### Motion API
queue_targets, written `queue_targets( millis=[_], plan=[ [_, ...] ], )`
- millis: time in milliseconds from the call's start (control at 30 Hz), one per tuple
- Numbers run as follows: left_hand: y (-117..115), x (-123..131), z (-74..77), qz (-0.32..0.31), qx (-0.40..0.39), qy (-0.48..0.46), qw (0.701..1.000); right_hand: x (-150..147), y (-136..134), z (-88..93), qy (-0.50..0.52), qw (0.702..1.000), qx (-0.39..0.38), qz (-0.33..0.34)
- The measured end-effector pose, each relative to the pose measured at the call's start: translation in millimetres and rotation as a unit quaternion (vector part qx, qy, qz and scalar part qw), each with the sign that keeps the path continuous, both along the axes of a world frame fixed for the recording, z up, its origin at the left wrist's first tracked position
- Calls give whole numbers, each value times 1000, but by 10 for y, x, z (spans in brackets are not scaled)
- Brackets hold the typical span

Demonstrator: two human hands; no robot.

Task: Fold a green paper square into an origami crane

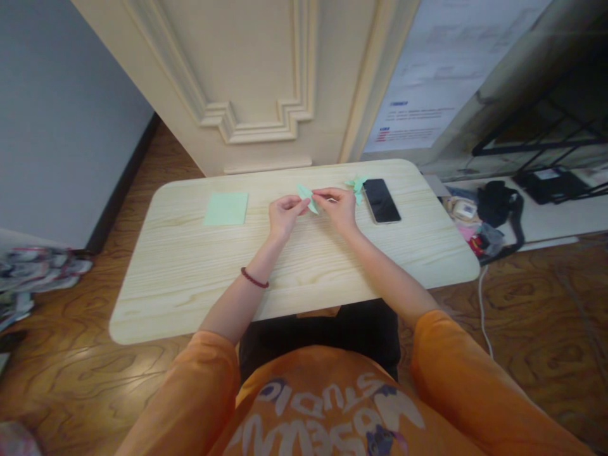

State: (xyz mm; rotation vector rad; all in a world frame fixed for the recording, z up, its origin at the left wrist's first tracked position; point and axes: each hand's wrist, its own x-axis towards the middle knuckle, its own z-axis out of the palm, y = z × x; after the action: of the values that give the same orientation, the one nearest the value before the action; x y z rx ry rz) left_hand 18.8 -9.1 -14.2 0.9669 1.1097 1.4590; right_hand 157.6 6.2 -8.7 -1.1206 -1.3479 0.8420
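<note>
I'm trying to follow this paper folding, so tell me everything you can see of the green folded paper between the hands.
The folded paper is a small piece of pale mint-green paper with a matt look. It is creased into a narrow shape with pointed ends, and it tilts across the gap between the left hand and the right hand. Fingertips of both hands pinch it. It is held over the pale wood-grain table. The fingers hide part of it, and the image is too blurred to show its fine creases.
</note>
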Motion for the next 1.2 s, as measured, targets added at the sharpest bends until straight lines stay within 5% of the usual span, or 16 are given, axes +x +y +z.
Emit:
queue_targets(
  millis=[500,1200],
  plan=[
    [-31,24,-17,-10,10,-9,1000,-55,-59,-65,-13,998,-29,-51],
    [-13,2,7,4,24,49,999,-42,-15,3,-43,999,-14,-7]
  ],
)
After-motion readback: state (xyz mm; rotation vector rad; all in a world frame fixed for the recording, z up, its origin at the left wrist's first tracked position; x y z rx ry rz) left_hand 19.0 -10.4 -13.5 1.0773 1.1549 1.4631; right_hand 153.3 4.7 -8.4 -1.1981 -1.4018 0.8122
